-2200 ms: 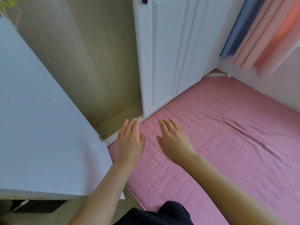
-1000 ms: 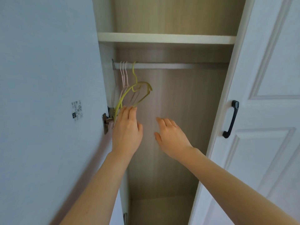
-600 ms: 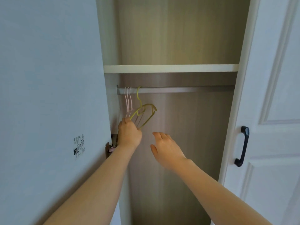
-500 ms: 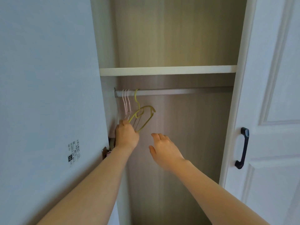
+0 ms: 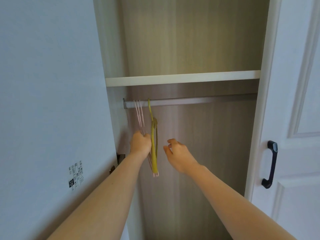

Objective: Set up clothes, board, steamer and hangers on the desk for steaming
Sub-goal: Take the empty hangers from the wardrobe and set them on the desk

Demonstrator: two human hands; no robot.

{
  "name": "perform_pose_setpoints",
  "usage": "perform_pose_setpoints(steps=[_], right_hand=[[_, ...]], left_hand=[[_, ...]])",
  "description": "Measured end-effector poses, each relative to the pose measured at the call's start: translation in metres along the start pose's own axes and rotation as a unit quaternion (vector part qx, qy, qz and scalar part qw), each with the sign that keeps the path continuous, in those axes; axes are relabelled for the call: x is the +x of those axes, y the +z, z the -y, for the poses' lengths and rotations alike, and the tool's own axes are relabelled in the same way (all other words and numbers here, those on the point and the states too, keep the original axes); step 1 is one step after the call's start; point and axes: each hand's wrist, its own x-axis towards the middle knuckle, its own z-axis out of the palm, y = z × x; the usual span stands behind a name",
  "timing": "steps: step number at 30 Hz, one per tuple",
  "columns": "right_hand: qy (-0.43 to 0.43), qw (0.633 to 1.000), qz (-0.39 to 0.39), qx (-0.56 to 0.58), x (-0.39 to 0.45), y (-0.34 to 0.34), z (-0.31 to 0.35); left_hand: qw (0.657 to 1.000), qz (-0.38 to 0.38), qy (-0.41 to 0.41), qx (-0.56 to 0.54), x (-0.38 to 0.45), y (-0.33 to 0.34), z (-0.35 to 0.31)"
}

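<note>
With both arms stretched forward and up into an open wardrobe, the left hand [image 5: 140, 143] is seen fisted around the lower parts of the pink hangers [image 5: 140, 113], knuckles toward the camera. The right hand [image 5: 179, 154] is held just to the right, free of everything, palm facing left, fingers loosely curled with thumb and forefinger parted; nothing is gripped by it.

Hangers are carried by a metal rail [image 5: 181, 102] fixed under a white shelf [image 5: 181, 77]. All hangers are bunched at the rail's left end, near the left bracket. Three thin pink hooks are counted; a yellow-green hanger [image 5: 153, 144] is hooked just to their right. Whether the left hand also touches the yellow-green one cannot be told; it is at least pressed right beside it.

Hangers are seen edge-on, long axis running vertically, hooks up on the rail, lower tips pointing down and slightly toward the camera. Pink tips are visible below the yellow-green one's bottom end.

Wardrobe interior is wood-grain panel. Left door [image 5: 52, 101] is swung open, plain white, with a small printed label [image 5: 75, 175] and a hinge [image 5: 119, 158] at its edge. Right door [image 5: 294, 101] is closed, white panelled, fitted with a black handle [image 5: 271, 163].
</note>
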Motion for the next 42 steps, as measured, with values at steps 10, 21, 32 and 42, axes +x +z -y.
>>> perform_pose_setpoints(steps=[10,21,32,42], right_hand=[[0.058,0.994,-0.007,0.095,0.030,0.006,0.036],[0.100,0.985,0.022,0.138,0.032,0.020,0.039],[0.066,0.989,-0.063,0.120,0.027,-0.002,0.041],[0.070,0.978,-0.097,0.171,0.009,-0.020,0.037]], left_hand=[[0.966,0.025,-0.145,-0.211,0.025,0.007,0.004],[0.931,-0.008,-0.182,-0.315,0.030,0.012,0.012],[0.895,0.016,-0.174,-0.411,0.022,0.012,-0.007],[0.877,0.054,-0.149,-0.454,0.000,0.009,-0.032]])
